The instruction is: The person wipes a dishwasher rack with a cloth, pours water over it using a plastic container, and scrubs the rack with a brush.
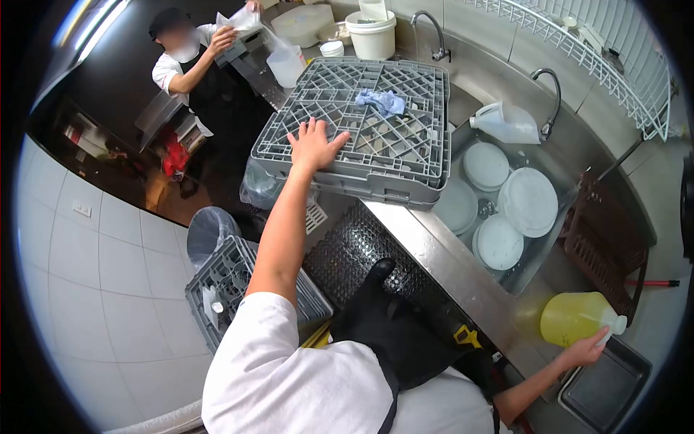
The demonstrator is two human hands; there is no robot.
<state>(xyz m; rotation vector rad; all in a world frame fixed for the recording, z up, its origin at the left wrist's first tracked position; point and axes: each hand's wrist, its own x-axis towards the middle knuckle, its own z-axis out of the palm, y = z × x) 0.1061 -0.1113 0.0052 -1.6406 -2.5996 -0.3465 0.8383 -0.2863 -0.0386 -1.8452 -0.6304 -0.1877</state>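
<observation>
Left: my left hand [316, 148], palm down, fingers spread, touching the near edge of a broad, square grey plastic lattice dish rack [405, 189]. Centre to right: a stainless-steel worktop [463, 269] with a sunken sink [535, 262] holding round white plates [528, 201]. Far right: a translucent plastic jug of yellow liquid, white-capped [575, 318], well apart from the rack, long axis across my view, cap rightward, gripped near the neck by my right hand [583, 349], beside a dark rectangular tray [607, 383] that limits room.
</observation>
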